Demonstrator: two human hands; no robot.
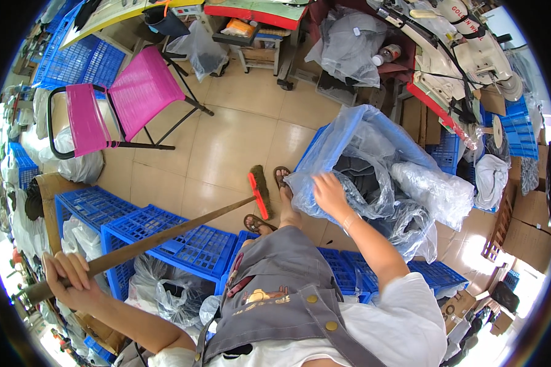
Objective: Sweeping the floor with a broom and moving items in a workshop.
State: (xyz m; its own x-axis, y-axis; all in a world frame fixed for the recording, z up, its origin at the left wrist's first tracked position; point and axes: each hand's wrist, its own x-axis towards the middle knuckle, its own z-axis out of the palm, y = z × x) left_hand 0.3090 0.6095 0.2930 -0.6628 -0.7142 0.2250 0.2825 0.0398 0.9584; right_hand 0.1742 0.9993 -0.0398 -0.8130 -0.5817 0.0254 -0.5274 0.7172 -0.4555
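Observation:
My left hand [70,280] is wrapped round the wooden handle of a broom [171,237], near its upper end. The handle slants across the view to a red head [260,194] with dark bristles, down on the tiled floor beside my sandalled feet. To the right stands a blue crate [404,144] lined with a clear plastic bag [309,177] and holding dark items under more clear plastic. At the crate's near left edge my right hand [330,194] has its fingers curled onto the bag; the fingertips are partly hidden.
A pink chair [144,92] with a black frame stands at the far left. Blue crates [183,244] with bagged goods line the near left side. Sewing machines [477,52] sit on a red-edged table at the far right. Cardboard boxes [532,211] stack up on the right.

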